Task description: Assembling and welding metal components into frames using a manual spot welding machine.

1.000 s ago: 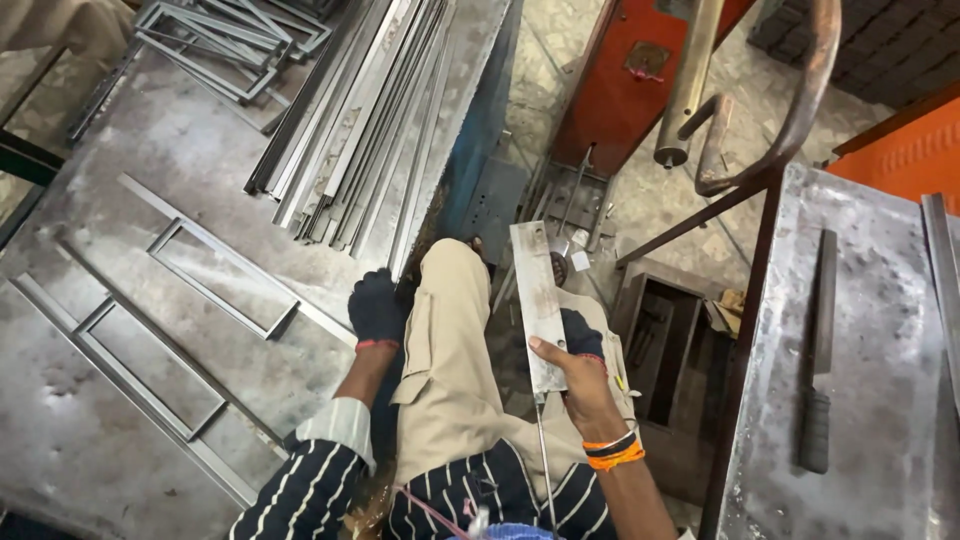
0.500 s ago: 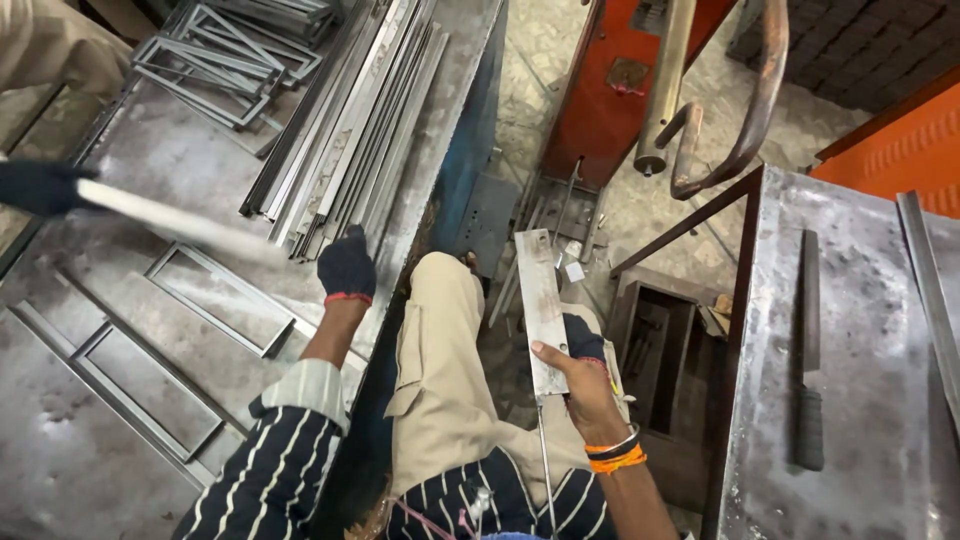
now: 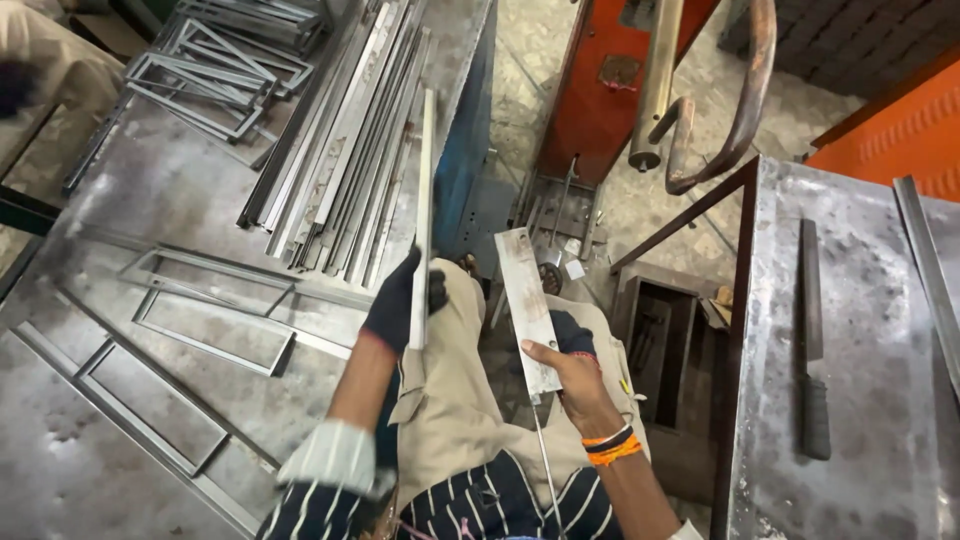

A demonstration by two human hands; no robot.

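My left hand (image 3: 398,303), in a dark glove, grips a long flat steel strip (image 3: 426,180) near its lower end; the strip stands almost edge-on and points away from me over the workbench edge. My right hand (image 3: 566,375), bare with orange and black wristbands, holds a shorter flat metal plate (image 3: 527,300) from below, above my lap. A thin rod (image 3: 545,460) runs down beneath that plate. I am seated in beige trousers between two metal tables.
A bundle of steel strips (image 3: 340,160) lies on the left workbench (image 3: 150,180), with welded rectangular frames (image 3: 215,315) and stacked frames (image 3: 215,70). On the right table (image 3: 870,400) rests a long file-like tool (image 3: 810,330). An orange machine (image 3: 620,90) and curved pipe (image 3: 745,100) stand ahead. Another person's sleeve (image 3: 40,60) shows top left.
My left hand has taken a long strip off the workbench and swung it from pointing left to pointing almost straight ahead. My right hand with the plate has barely moved.
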